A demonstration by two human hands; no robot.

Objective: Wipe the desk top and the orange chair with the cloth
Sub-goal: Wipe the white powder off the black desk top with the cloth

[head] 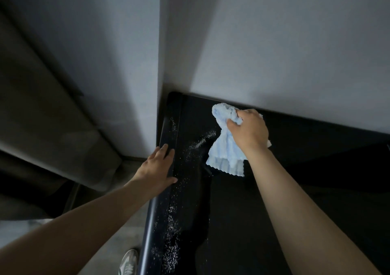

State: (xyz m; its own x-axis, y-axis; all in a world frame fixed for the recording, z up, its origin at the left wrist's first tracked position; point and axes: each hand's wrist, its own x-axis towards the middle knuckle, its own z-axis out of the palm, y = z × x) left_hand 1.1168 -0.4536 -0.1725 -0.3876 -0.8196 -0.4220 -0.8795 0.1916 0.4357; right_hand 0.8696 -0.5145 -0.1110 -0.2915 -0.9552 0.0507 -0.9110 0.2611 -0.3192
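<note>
Pale blue cloth [226, 146] is being gripped in a loose bunch by the person's right hand [249, 131], fingers closed around its upper part while the scalloped lower edge is trailing on the black bench [242, 211] near the back wall [274, 42]. That bunched hold is probably giving a firm pad for pressing down. The left hand [157, 167] is lying flat and spread, holding nothing, on the bench's rounded left edge, seemingly bracing the body for the reach. White specks [179, 169] are scattered along the strip between the two hands and down toward the viewer, so wiping is looking unfinished. A grey shoe [128, 262] is showing on the floor below. No orange chair is visible.
</note>
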